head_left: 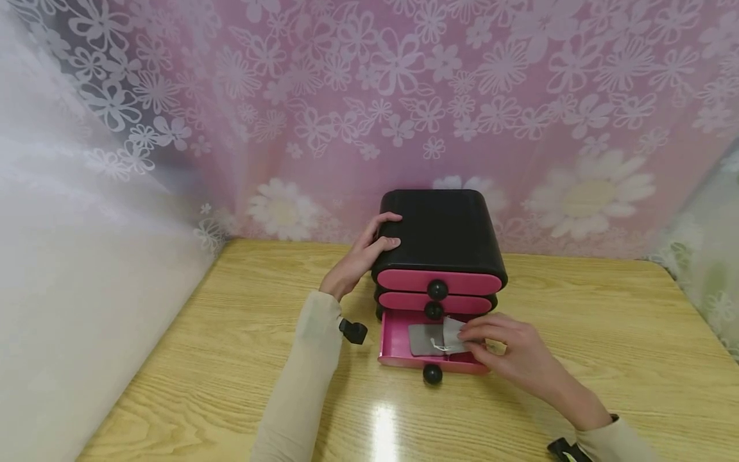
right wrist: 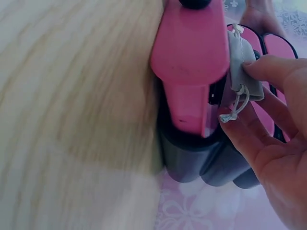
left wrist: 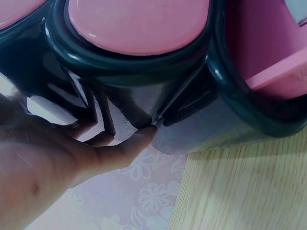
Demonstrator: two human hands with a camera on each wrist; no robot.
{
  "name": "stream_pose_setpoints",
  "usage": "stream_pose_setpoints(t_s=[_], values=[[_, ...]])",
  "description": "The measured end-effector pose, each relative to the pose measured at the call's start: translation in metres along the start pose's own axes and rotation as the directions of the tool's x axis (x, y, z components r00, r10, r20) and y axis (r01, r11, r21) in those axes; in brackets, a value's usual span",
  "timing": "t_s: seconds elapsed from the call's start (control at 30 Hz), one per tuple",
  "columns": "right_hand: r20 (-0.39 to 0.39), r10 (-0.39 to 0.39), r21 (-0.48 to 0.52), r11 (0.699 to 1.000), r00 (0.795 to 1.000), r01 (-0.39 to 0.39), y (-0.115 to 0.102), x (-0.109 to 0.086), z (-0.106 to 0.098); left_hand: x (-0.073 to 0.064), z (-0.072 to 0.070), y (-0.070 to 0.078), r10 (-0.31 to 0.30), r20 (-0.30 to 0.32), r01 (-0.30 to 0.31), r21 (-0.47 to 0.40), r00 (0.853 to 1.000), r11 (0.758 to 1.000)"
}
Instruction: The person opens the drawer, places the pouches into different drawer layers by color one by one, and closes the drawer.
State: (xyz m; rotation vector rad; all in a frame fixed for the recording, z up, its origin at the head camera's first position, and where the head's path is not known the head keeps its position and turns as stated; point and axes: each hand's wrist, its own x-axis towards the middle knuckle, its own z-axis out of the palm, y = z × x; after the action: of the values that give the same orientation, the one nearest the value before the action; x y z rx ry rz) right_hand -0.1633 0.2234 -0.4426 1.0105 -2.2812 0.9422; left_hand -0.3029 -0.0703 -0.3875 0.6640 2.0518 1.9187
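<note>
A small black chest of drawers [head_left: 439,228] with pink fronts stands on the table. Its bottom drawer [head_left: 395,333] is pulled out; the two above are closed. My left hand [head_left: 360,260] rests against the chest's left side, fingers spread, thumb on the side in the left wrist view. Over the open drawer, my right hand [head_left: 514,346] pinches a light grey drawstring pouch [right wrist: 247,67] between thumb and fingers, white cords dangling. A darker grey flat piece [head_left: 423,340] lies in the drawer beside the pouch.
The wood-grain table [head_left: 231,359] extends around the chest. A pink flowered curtain [head_left: 346,128] hangs close behind it, and a pale sheet [head_left: 86,256] hangs at the left. The open drawer's round black knob [head_left: 432,374] juts toward the front.
</note>
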Motion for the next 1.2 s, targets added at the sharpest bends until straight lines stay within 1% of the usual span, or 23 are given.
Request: stream_pose_setpoints(t_s=[0.1,0.2,0.33,0.63,0.93,1.2], values=[[0.002,0.009,0.019,1.000,1.000,-0.010,0.002,0.000,0.006,0.000,0.000,-0.001,0.001,0.001,-0.001,0.000,1.000,1.000],[-0.026,-0.009,0.051,0.999,1.000,0.011,0.004,0.001,0.014,0.001,0.000,-0.001,0.004,0.000,-0.004,0.004,1.000,1.000],[-0.064,-0.040,0.062,0.997,0.997,0.044,0.005,0.003,0.021,0.001,-0.001,-0.001,0.004,-0.003,-0.004,0.008,1.000,1.000],[-0.032,0.020,0.020,1.000,0.999,-0.019,0.004,0.004,0.025,0.001,-0.001,-0.002,-0.001,0.002,0.001,0.008,1.000,1.000],[-0.025,0.044,0.020,0.999,0.999,-0.043,0.003,0.005,0.027,0.001,-0.001,-0.001,0.005,0.005,-0.005,-0.001,1.000,1.000],[-0.016,0.071,0.007,0.997,0.997,-0.071,0.002,0.003,0.028,0.000,-0.001,-0.001,-0.008,0.003,0.008,-0.005,1.000,1.000]])
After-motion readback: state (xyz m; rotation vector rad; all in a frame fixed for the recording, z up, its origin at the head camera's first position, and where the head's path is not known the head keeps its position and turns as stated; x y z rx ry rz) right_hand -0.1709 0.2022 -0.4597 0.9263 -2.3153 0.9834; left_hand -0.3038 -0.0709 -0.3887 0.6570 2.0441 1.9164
